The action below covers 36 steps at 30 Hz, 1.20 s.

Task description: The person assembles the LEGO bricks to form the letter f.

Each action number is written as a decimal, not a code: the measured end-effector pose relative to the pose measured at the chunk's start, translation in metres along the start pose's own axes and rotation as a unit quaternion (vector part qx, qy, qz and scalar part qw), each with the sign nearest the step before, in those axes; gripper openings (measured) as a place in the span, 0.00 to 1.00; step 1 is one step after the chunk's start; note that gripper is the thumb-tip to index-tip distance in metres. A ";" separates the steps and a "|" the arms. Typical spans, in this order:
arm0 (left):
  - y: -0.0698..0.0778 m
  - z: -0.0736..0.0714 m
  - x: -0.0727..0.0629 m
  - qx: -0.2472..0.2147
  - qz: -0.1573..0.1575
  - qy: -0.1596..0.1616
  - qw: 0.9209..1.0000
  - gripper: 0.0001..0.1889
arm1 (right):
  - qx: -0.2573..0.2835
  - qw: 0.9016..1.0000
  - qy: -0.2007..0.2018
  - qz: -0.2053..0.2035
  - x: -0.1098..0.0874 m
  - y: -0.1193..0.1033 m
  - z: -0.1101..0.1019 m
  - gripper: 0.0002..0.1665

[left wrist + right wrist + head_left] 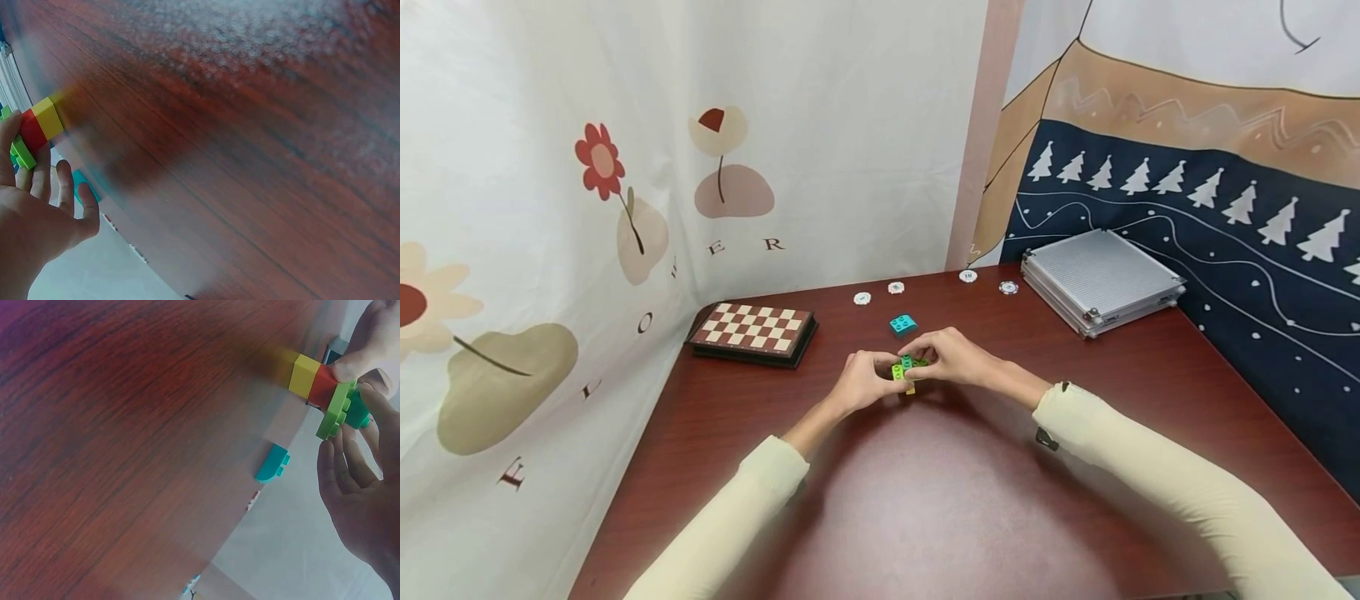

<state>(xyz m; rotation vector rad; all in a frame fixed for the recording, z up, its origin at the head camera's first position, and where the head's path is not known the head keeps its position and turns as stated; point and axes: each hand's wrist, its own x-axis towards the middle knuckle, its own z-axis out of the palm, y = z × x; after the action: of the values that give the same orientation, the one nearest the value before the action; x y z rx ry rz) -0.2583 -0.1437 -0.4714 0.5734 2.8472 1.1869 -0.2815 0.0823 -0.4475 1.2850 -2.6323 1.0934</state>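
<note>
A small stack of toy building bricks stands between both hands over the table. From the bottom up it has a yellow brick (303, 376), a red brick (322, 386), a wider lime-green brick (335, 414) and a dark green brick (357, 412). My left hand (861, 385) grips the stack from the left, its thumb near the red brick in the right wrist view. From the right, my right hand (958, 358) pinches the dark green brick, with other fingertips by the lime-green one. A teal brick (902, 324) lies on the table just beyond the hands.
The dark red table (880, 508) carries a chessboard box (751, 332) at the left and a silver case (1103, 279) at the back right. Several round chips, among them a white chip (967, 276), lie along the back edge, before a hanging curtain (850, 150).
</note>
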 end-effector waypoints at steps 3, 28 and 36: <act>0.000 0.000 0.000 0.004 0.001 -0.002 1.000 0.21 | -0.005 1.000 -0.002 -0.003 -0.001 0.000 0.001 0.19; -0.001 0.001 0.000 0.015 0.002 -0.010 1.000 0.22 | -0.058 0.998 -0.002 0.006 -0.002 0.002 0.007 0.19; 0.000 0.000 0.000 0.012 0.007 -0.011 1.000 0.20 | -0.035 0.999 -0.016 -0.008 0.000 0.001 0.004 0.20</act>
<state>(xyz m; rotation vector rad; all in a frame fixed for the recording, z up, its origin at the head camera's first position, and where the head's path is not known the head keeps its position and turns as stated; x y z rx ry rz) -0.2579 -0.1434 -0.4714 0.6044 2.8479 1.1429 -0.2806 0.0804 -0.4511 1.3190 -2.6530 0.9778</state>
